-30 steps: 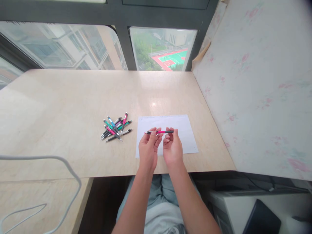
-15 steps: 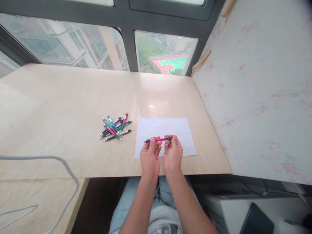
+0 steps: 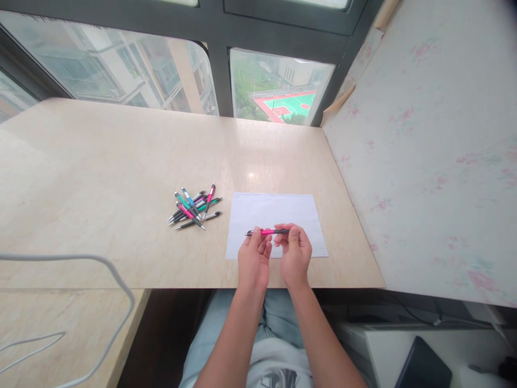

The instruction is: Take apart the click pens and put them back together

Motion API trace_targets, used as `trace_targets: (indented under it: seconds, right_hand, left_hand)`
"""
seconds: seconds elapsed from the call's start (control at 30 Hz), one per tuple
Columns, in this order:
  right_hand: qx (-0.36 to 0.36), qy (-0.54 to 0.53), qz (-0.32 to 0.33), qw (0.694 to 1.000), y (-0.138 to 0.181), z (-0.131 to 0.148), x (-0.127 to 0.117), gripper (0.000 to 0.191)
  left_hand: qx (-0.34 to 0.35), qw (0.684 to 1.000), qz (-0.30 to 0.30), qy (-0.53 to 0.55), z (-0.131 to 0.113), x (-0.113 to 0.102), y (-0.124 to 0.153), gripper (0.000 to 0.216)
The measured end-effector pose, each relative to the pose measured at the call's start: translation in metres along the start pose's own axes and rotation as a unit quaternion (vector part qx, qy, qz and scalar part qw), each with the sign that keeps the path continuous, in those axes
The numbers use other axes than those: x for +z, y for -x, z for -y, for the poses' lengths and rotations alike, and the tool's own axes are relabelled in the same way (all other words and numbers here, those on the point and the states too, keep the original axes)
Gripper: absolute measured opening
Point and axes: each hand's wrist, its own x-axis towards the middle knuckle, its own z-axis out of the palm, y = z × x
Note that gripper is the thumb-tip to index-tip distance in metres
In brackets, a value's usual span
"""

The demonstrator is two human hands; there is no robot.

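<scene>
A pink and black pen (image 3: 267, 232) lies level between my two hands, over a white sheet of paper (image 3: 274, 207). My left hand (image 3: 255, 258) pinches its pink half between thumb and fingers. The black half is gripped by my right hand (image 3: 295, 253), whose thumb covers that end. To the left of the paper, a loose pile of pens (image 3: 194, 207) in pink, green, blue, purple and silver lies crossed on the table.
The pale table (image 3: 121, 156) runs up to a dark window frame (image 3: 222, 70). A flowered wall (image 3: 424, 161) closes off the right side. At lower left, a grey cable (image 3: 117, 275) curves over the near edge. A white cabinet (image 3: 388, 350) stands below on the right.
Both hands have shifted slightly right with the pen, and the right hand has moved a little away from the left. The view has also shifted slightly.
</scene>
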Motion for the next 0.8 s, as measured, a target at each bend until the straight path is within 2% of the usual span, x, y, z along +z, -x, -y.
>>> trace_targets:
  seconds: [0.17,0.3,0.37,0.47,0.6,0.73,0.8]
  right_hand:
    - [0.059,0.074,0.067,0.993,-0.02,-0.001,-0.037,0.038]
    - [0.033,0.217,0.112,0.969,-0.033,0.008,-0.055,0.047]
    - [0.024,0.249,0.129,0.959,-0.037,0.015,-0.058,0.044]
    - [0.023,0.235,0.141,0.962,-0.042,0.021,-0.059,0.03]
    - [0.021,0.237,0.129,0.963,-0.044,0.021,-0.061,0.038]
    - [0.002,0.328,0.146,0.933,-0.043,0.026,-0.066,0.048]
    - [-0.004,0.352,0.165,0.921,-0.041,0.03,-0.069,0.047]
  left_hand:
    - [0.09,0.987,0.084,-0.099,-0.002,-0.002,-0.006,0.025]
    - [0.103,0.97,0.131,-0.175,0.001,-0.008,-0.013,0.03]
    - [0.099,0.969,0.137,-0.18,0.004,-0.013,-0.018,0.03]
    - [0.09,0.976,0.132,-0.15,0.007,-0.019,-0.024,0.03]
    - [0.095,0.981,0.125,-0.112,0.008,-0.023,-0.028,0.029]
    - [0.101,0.977,0.138,-0.124,0.009,-0.024,-0.027,0.026]
    - [0.104,0.976,0.14,-0.134,0.01,-0.024,-0.027,0.026]
